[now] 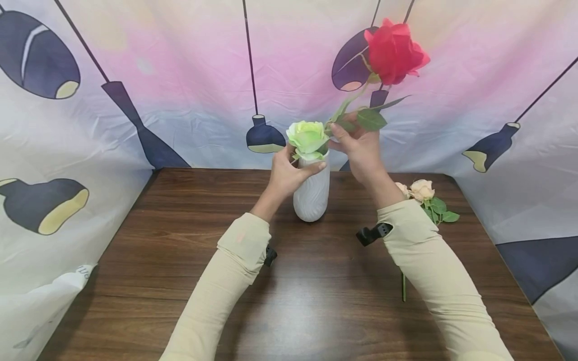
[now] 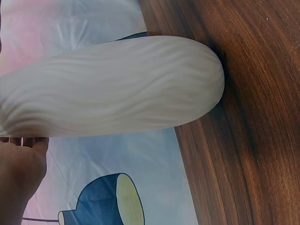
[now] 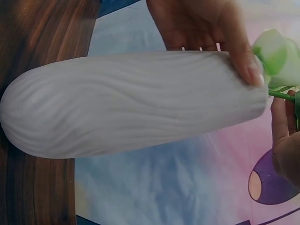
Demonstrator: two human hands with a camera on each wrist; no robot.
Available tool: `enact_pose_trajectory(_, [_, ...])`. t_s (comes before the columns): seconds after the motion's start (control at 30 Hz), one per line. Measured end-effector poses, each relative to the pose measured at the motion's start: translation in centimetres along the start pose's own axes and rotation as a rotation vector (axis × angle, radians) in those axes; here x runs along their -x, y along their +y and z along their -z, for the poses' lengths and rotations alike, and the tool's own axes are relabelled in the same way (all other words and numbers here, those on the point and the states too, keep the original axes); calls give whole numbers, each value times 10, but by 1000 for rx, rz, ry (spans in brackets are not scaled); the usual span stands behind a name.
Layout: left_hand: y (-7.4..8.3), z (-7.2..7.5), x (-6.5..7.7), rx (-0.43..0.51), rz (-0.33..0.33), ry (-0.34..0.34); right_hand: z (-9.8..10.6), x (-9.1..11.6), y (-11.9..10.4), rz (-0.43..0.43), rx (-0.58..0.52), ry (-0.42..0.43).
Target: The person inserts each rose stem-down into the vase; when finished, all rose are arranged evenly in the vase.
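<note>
A white vase point(image 1: 312, 193) with a wavy relief stands upright on the table. My left hand point(image 1: 289, 175) grips it near the rim, thumb on the front, as the right wrist view of the vase point(image 3: 136, 105) shows. A pale green rose point(image 1: 308, 136) sits in its mouth, bloom just over the rim. Close to the vase's upper right, my right hand point(image 1: 363, 153) pinches the leafy stem of a red rose point(image 1: 396, 52), whose bloom leans up and right. A green stem point(image 3: 281, 94) runs between the vase mouth and my right hand in the right wrist view.
Peach roses point(image 1: 422, 190) with green leaves lie on the table at the right, partly hidden under my right forearm. Below that sleeve a stem end point(image 1: 404, 288) sticks out. A lamp-printed cloth point(image 1: 194, 100) hangs behind the dark wooden table point(image 1: 180, 225) and at its sides.
</note>
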State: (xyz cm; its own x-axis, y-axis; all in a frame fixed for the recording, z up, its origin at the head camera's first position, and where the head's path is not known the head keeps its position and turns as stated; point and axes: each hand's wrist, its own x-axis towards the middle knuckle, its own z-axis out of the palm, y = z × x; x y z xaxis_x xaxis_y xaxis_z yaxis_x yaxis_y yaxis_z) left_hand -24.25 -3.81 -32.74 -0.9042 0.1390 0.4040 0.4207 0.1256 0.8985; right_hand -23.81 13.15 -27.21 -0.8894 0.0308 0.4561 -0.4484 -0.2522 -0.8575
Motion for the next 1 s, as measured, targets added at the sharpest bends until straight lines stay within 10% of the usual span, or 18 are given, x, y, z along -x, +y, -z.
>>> enact_pose_trajectory(1.0, [-1,0,-1,12,-6,7,5,-5,1,-16,-5,137])
